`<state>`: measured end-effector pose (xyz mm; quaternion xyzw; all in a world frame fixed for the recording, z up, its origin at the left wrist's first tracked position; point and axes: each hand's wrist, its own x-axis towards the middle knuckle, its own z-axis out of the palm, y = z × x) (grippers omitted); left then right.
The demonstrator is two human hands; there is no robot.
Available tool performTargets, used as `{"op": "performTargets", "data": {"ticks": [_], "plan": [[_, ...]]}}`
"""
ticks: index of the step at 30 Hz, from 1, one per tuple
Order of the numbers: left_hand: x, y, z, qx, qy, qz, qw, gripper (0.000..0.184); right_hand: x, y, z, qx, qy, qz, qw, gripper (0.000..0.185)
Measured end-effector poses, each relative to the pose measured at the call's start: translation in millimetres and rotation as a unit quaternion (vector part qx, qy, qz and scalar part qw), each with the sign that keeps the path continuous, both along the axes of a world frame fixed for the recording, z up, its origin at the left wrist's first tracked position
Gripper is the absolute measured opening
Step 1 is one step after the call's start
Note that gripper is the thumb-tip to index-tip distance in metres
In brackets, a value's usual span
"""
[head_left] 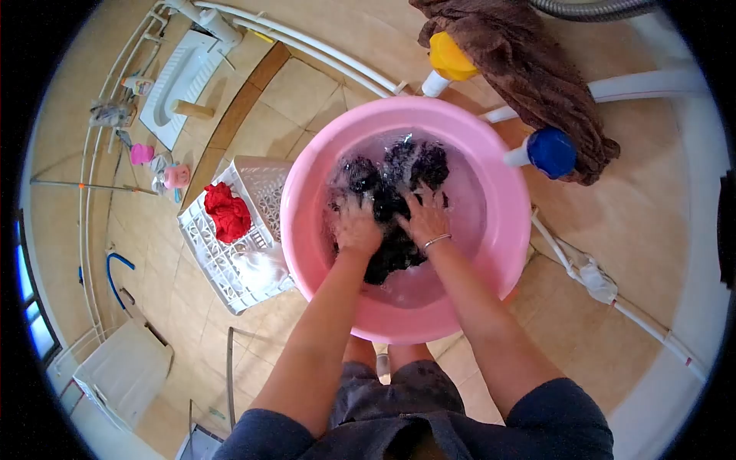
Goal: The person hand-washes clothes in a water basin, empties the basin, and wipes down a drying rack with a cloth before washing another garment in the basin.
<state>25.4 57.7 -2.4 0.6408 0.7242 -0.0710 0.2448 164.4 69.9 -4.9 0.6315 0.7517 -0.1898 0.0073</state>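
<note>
A round pink basin (502,253) holds water with some foam. Dark wet cloth (395,257) lies in the water, bunched up and partly under the surface. Both hands rest on this cloth, side by side and apart. My left hand (358,224) presses on its left part, fingers spread and pointing away from me. On the right part is my right hand (425,218), its fingers also spread, with a thin bracelet (438,240) at the wrist. The fingertips of both hands are partly blurred by the water.
Left of the basin stands a white plastic basket (257,188) with a red cloth (228,213) and a white cloth (262,268) on it. A brown cloth (529,77) hangs over pipes near yellow (452,56) and blue (551,152) caps. A squat toilet (176,88) is at upper left.
</note>
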Motion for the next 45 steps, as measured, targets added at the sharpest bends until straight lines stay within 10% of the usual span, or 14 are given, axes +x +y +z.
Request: {"op": "performTargets", "data": {"ticks": [7,10,13,14,15,17,18,20,21,26,31,41,43,45], "plan": [[10.1,19.9,-32.3,0.01,-0.07,0.165,0.984,0.059,-4.3,48.2,-23.0,-0.007,0.06,-0.183,0.981,0.042],[8.1,37.1,-63.4,0.15,-0.564,0.457,0.671,0.046,-28.8,69.9,19.7,-0.029,0.298,-0.345,0.89,0.041],[8.0,41.3,15.4,-0.035,-0.603,0.543,0.583,0.043,-45.0,44.8,44.2,0.025,0.515,-0.281,0.809,0.049],[6.6,38.7,21.7,-0.057,-0.686,0.583,0.432,0.036,-42.7,34.6,53.0,-0.004,0.49,-0.261,0.832,0.048],[-3.2,28.6,-16.2,-0.036,-0.716,0.527,0.456,0.036,-38.4,26.0,64.5,-0.033,0.465,-0.239,0.852,0.046],[-8.4,33.9,39.9,0.031,-0.544,0.437,0.716,0.031,-19.9,16.6,84.2,-0.019,0.377,-0.239,0.895,0.043],[-12.4,31.3,58.9,0.032,-0.546,0.434,0.716,0.031,-5.7,12.5,79.2,0.051,0.367,-0.219,0.902,0.039],[-28.0,24.3,82.7,0.141,-0.169,0.221,0.95,0.026,27.6,1.7,65.7,0.103,0.363,-0.199,0.904,0.033],[-34.5,22.7,83.9,0.071,-0.13,0.242,0.959,0.031,43.3,-8.4,62.2,0.118,0.295,-0.186,0.93,0.033],[-11.9,-2.2,75.3,0.15,0.123,-0.013,0.981,0.054,71.9,-31.6,83.1,-0.132,0.067,-0.203,0.968,0.054],[10.3,-6.2,51.2,0.049,0.026,-0.14,0.989,0.064,23.6,-25.6,57.6,-0.151,-0.005,-0.219,0.964,0.082],[8.5,23.0,-23.0,-0.211,0.025,-0.158,0.964,0.062,33.5,5.2,-26.4,-0.02,-0.022,-0.141,0.99,0.051],[-8.8,27.6,3.3,-0.142,-0.341,0.136,0.919,0.054,21.3,15.8,-5.8,0.001,0.245,-0.367,0.897,0.053],[5.0,22.9,47.1,-0.132,-0.547,0.479,0.674,0.047,-3.2,10.3,23.4,-0.048,0.296,-0.409,0.862,0.055]]}}
